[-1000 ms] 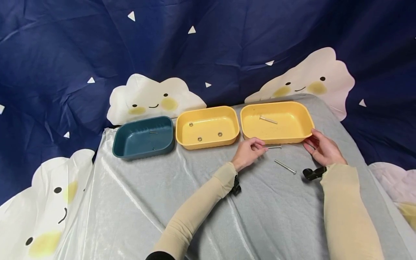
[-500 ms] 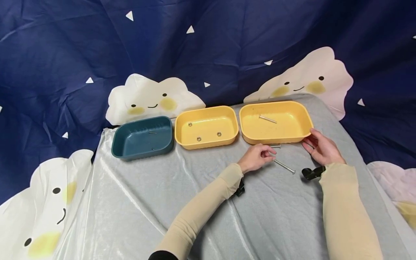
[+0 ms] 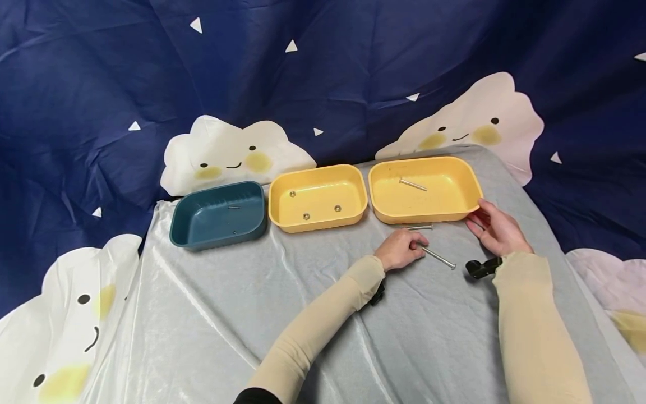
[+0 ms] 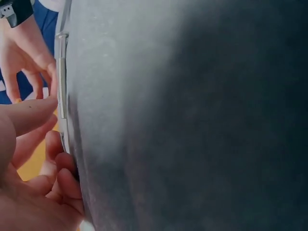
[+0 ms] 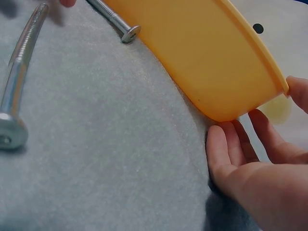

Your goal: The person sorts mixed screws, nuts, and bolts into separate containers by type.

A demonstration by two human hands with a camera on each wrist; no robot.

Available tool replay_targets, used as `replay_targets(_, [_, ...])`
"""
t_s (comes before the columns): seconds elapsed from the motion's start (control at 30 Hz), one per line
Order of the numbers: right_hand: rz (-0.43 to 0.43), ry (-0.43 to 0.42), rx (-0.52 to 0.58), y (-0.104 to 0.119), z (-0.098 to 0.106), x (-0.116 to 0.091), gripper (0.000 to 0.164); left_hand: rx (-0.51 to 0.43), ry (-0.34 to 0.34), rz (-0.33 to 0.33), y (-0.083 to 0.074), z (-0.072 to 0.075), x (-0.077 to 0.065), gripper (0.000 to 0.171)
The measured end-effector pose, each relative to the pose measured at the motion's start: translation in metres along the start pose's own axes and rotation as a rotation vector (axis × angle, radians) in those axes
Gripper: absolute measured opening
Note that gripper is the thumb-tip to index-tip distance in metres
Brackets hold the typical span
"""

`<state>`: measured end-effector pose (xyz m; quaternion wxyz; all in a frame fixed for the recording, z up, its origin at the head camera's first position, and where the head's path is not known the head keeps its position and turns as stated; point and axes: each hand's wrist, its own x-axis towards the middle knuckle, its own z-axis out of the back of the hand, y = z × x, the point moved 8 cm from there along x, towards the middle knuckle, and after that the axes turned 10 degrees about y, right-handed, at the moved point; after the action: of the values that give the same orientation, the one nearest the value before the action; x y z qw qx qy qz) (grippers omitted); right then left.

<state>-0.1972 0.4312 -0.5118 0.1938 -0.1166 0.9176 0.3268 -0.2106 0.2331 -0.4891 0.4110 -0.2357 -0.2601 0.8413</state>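
Note:
My left hand [image 3: 402, 249] is at the threaded end of a long silver bolt [image 3: 440, 258] on the grey cloth, its fingers partly bent. In the right wrist view, a small gap shows between a left fingertip [image 5: 68, 2] and that bolt's end. A second bolt [image 5: 115, 21] lies beyond the left hand, along the front of the right yellow bin [image 3: 424, 217]. My right hand [image 3: 499, 230] holds that bin's near right corner, with one digit at the rim and others against the lower wall. Another bolt [image 3: 413, 184] lies inside it.
To the left stand a middle yellow bin [image 3: 318, 225] with several nuts [image 3: 337, 208] and a dark blue bin [image 3: 217, 241] with small thin metal pieces [image 3: 234, 207]. A grey cloth [image 3: 227, 314] covers the table; a dark blue curtain [image 3: 242, 67] hangs behind.
My left hand has moved right and nearer to me, away from the bolt along the bin's front and over to the end of the other bolt. The right hand stays at the bin's corner.

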Motion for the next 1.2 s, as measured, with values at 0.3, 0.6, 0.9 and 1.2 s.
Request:
replay_targets(0.3, [-0.006, 0.001, 0.001, -0.0007, -0.0001, -0.0004, 0.024, 0.089, 0.013, 0.057, 0.0015, -0.0036, 0.0029, 0.022])
replay_targets(0.6, [-0.006, -0.006, 0.005, -0.0008, -0.0001, -0.0006, 0.02, 0.132, -0.011, 0.077, -0.0009, -0.003, 0.0032, 0.018])
replay_targets(0.9, [-0.007, -0.008, 0.002, -0.0007, 0.0002, 0.0, 0.021, 0.196, -0.004, 0.101, -0.0014, -0.0042, 0.0042, 0.009])
replay_targets(1.2, [-0.002, -0.01, 0.007, -0.0007, 0.0009, -0.0003, 0.024, 0.309, 0.075, 0.083, -0.005, -0.0092, 0.0036, 0.013])
